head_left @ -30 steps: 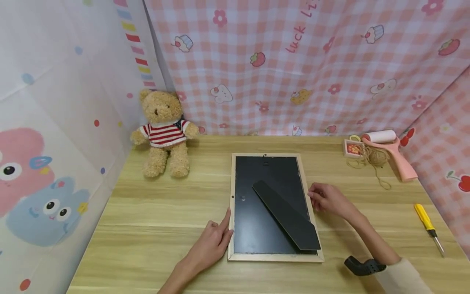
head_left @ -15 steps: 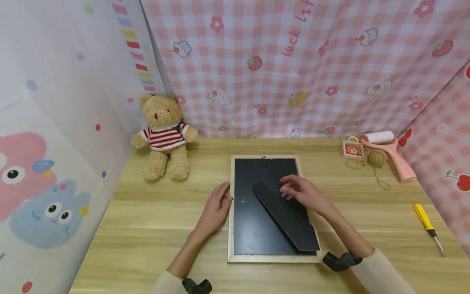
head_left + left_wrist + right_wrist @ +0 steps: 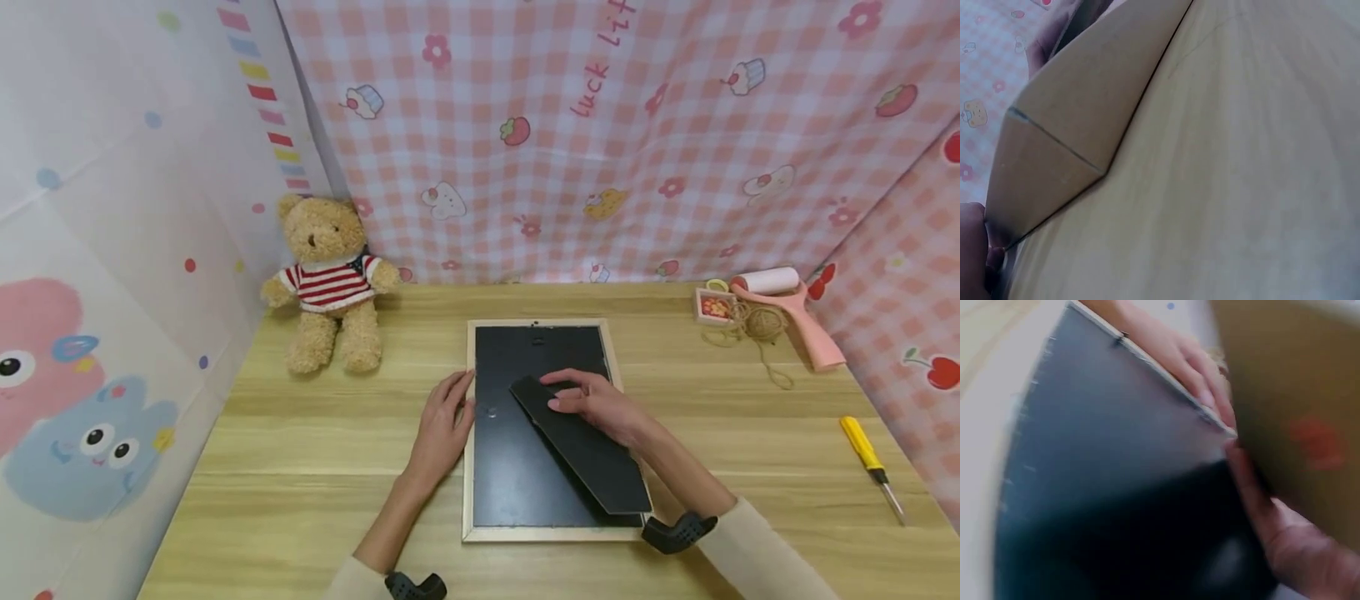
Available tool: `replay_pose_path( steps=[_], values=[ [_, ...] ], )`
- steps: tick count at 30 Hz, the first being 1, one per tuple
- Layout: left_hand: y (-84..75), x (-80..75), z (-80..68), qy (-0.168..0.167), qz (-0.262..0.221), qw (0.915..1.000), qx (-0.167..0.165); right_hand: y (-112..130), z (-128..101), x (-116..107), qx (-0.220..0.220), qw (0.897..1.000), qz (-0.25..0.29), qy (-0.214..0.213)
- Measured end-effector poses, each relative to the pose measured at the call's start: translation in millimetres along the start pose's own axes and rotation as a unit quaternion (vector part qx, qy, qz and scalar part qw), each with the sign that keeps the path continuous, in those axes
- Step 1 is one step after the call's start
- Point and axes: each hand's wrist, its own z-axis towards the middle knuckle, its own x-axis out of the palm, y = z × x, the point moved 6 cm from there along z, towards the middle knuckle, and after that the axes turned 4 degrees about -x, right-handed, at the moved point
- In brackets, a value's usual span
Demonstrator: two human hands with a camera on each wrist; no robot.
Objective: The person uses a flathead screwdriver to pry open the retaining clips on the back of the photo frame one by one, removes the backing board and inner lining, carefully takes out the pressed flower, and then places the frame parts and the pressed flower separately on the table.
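Note:
A picture frame with a pale wooden border (image 3: 551, 535) lies face down on the table, its black backing board (image 3: 506, 479) upward. Slanting across the board is a black stand flap (image 3: 588, 458), slightly raised; its brown underside (image 3: 1291, 375) with a red mark shows, blurred, in the right wrist view. My right hand (image 3: 600, 407) pinches the flap near its upper narrow end, thumb on the black face. Against the frame's left border rests my left hand (image 3: 441, 423), fingers fairly straight along the edge. The left wrist view shows the frame's mitred corner (image 3: 1054, 131) up close.
A teddy bear (image 3: 330, 283) in a striped shirt sits at the back left. At the back right are a pink-handled lint roller (image 3: 813, 333), a ball of twine (image 3: 763, 323) and a small box (image 3: 715, 307). A yellow screwdriver (image 3: 862, 443) lies at the right.
My right hand has left the frame's right border, moved leftward over the board and taken hold of the stand flap. My left hand has slid farther up the left border.

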Motion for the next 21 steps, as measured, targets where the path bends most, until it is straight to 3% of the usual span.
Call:
replay_pose_path(
  steps=[7, 21],
  values=[
    [-3.2, -0.8, -1.4, -0.013, 0.023, 0.9995, 0.019, -1.5, -0.2, 6.5, -0.016, 1.000, 0.013, -0.001],
    [-2.8, -0.5, -0.8, 0.003, 0.018, 0.9998, -0.008, -4.1, 0.0, 1.3, -0.054, 0.998, -0.016, 0.007]
  ],
)
